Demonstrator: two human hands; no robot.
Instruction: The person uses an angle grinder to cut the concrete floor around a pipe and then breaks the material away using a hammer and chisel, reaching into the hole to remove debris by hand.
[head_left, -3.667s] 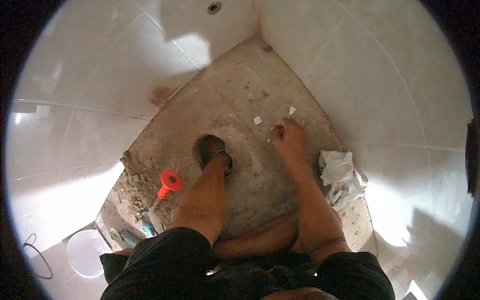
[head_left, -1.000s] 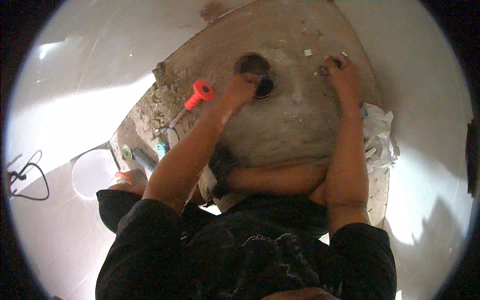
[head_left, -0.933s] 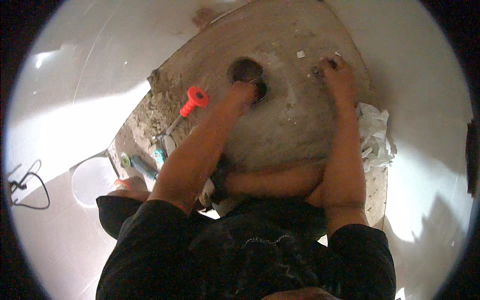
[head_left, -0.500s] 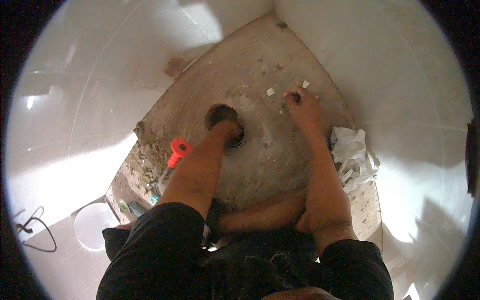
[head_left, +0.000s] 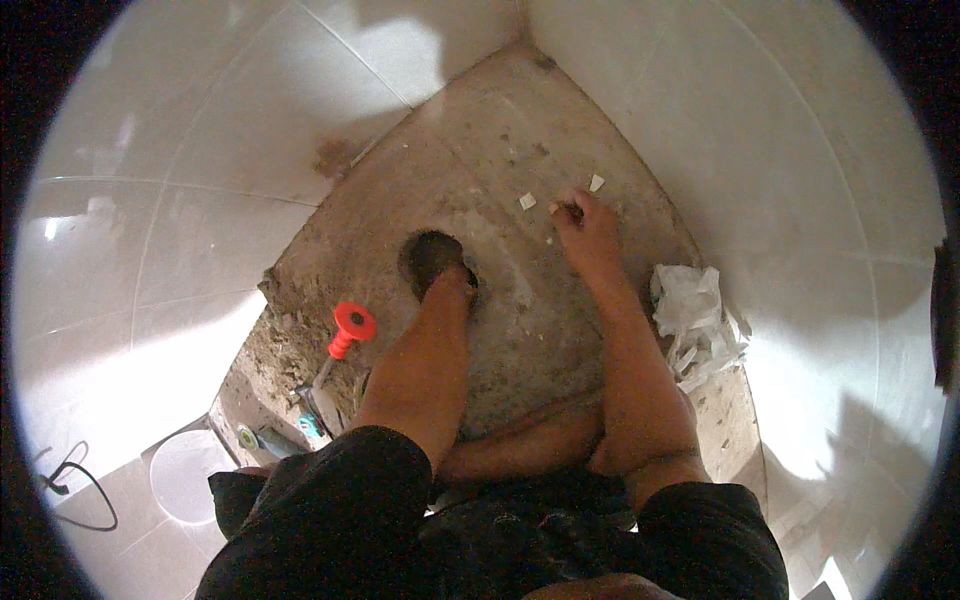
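My left arm reaches down into a round dark hole [head_left: 428, 256] in the rough concrete floor. Only the wrist end of my left hand [head_left: 453, 284] shows at the hole's near right edge; its fingers are hidden inside. To the right, my right hand [head_left: 588, 232] rests low over the floor with fingers curled and thumb and fingertips drawn together. Anything held there is too small to make out. Just beyond its fingertips lie two small white chips, one on the left [head_left: 527, 201] and another on the right [head_left: 597, 183].
A chisel with a red guarded handle [head_left: 345, 335] leans among rubble left of my arm. Crumpled clear plastic [head_left: 688, 305] lies by the right wall. Tiled walls [head_left: 240, 120] meet in the far corner. A white bucket [head_left: 188, 478] and a black cable [head_left: 85, 470] are at lower left.
My left hand has gone deeper into the hole; its back showed at the rim before. The right hand stays almost in place beside the chips. The view has shifted slightly.
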